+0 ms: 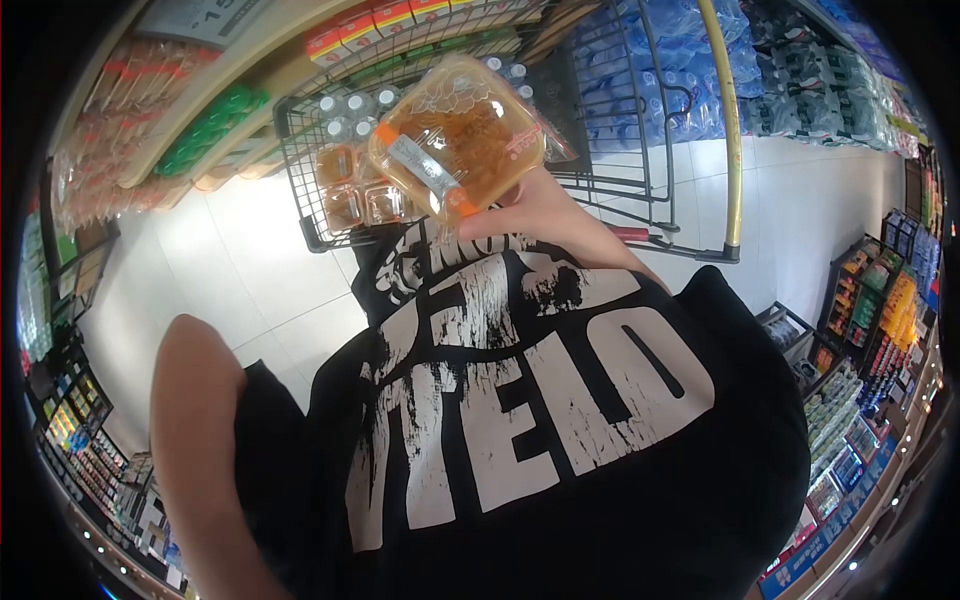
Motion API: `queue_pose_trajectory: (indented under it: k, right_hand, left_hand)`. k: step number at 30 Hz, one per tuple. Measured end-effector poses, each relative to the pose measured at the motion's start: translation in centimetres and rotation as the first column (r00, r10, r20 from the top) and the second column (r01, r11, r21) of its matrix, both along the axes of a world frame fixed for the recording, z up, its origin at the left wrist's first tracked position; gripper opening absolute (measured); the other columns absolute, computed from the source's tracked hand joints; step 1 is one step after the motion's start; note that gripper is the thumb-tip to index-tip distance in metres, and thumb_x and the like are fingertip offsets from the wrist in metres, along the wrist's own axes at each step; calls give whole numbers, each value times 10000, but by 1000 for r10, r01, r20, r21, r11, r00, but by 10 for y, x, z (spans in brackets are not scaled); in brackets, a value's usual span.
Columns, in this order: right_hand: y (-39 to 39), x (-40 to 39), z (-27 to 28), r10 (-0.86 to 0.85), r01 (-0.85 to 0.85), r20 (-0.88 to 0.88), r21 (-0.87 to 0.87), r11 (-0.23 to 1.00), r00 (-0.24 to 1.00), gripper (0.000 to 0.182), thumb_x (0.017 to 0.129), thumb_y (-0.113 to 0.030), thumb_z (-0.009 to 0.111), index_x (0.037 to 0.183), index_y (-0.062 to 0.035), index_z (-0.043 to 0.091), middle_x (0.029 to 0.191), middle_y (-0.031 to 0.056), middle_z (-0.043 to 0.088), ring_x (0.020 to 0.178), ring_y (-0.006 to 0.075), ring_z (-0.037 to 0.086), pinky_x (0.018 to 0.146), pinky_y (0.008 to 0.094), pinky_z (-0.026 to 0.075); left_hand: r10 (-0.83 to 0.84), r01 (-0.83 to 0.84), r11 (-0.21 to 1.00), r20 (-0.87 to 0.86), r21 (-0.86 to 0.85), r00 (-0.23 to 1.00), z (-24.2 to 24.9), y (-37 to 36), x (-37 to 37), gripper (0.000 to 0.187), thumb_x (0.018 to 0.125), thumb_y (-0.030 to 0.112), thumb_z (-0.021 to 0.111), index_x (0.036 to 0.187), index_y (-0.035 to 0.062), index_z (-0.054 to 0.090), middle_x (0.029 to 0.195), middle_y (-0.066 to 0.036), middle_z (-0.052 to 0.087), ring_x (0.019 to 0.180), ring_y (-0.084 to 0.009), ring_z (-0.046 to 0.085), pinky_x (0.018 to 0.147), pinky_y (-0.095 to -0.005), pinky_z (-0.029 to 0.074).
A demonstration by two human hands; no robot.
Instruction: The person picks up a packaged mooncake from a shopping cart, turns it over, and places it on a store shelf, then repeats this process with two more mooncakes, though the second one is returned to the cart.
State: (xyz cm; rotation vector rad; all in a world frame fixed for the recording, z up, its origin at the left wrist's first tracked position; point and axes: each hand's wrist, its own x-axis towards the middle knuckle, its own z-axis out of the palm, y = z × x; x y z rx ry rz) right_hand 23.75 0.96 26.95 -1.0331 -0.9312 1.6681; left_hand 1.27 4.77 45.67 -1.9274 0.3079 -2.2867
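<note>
Pinched near its lower edge by the right hand, a film-wrapped tray of orange-brown food sits at the upper centre of the frame; the thumb lies along the near rim, while the fingers are mostly hidden behind or under it, so how far they spread I cannot tell. Holding it at that edge leaves most of the top face uncovered, and the tilt turns the label strip, pale with orange ends, toward the wearer, which probably makes it easier to look over. The left arm is bent at the lower left, but its hand lies out of the frame. Behind the tray stands a black wire shopping cart, with small clear tubs at its lower left and white-capped bottles above them, apparently grouped by kind. Pale glossy floor tiles spread beneath, catching bright light at the left. Red-and-yellow boxes line a shelf at the top, packs of blue-tinted bottles stand stacked at the upper right beyond a yellow pole, and bagged goods fill the upper left. Stocked racks curve down the right edge, suggesting a supermarket aisle.
</note>
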Motion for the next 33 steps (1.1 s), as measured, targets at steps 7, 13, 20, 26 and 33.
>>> queue_pose_trajectory:
  k: [7,13,20,26,33]
  right_hand:
    - [-1,-1,-8,-13,13,33,7,1000,999,434,637,-167,797,998,3,625,993,76,621,983,144,553,905,312,405]
    - [-8,2,1,-73,73,1,-45,996,997,534,616,-113,806,1074,18,565,1054,71,599,1013,133,533,892,270,403]
    - [-15,4,2,-32,32,46,-3,999,998,627,606,-88,812,1139,3,495,1117,65,557,1018,140,530,861,281,430]
    - [-19,8,3,80,-78,128,-17,997,989,680,598,-115,823,1169,-5,469,1099,65,562,1005,148,534,857,285,434]
    - [-23,13,-5,45,-42,35,-77,996,998,744,649,-154,800,1249,-9,384,1154,83,513,1075,154,488,900,299,407]
  left_hand:
    - [21,-20,997,-20,75,1000,9,1,-1,123,806,60,492,921,18,502,931,-84,529,886,-191,517,850,-303,441]
    - [-176,-514,178,-541,-839,823,-137,19,42,462,883,372,426,1163,5,439,1135,-111,480,867,-174,491,802,-312,397]
    - [-563,-156,-460,151,-874,813,-160,-4,53,501,903,330,479,1260,-11,390,1102,-101,499,991,-167,470,880,-283,355]
    - [-534,-88,-486,215,-870,817,-157,-4,54,458,907,295,475,1237,-16,405,1130,-102,501,1045,-168,461,919,-296,336]
    - [-501,-46,-439,202,-897,841,-157,-4,57,453,909,294,468,1223,-28,412,1166,-116,499,1095,-177,445,947,-293,315]
